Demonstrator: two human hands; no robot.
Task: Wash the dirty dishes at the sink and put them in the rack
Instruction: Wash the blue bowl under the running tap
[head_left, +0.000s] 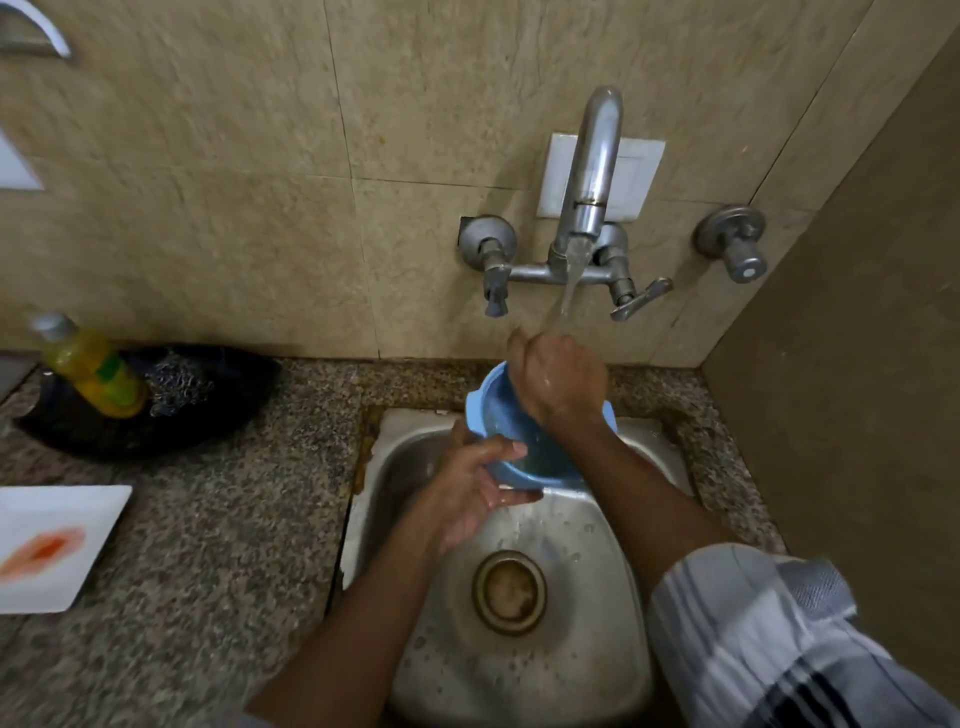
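Water's running from the tap (589, 171) and straight onto the right hand (558, 379), which sits curled inside the blue bowl (498, 410), rubbing at its far wall; whether it holds a scrubber, I can't tell. The left hand (478, 488) grips the bowl's near rim, thumb over the lip, fingers under it. The bowl hangs tilted over the back of the sink (524, 670), mouth tipped toward the person. So the bowl lies ahead of both hands, with the left the one carrying it. No rack in view, so which way it goes next can't be called. Waiting on the table (234, 519) to the left: a white plate (52, 545) with a red smear, nearest the left hand, likely the next dish.
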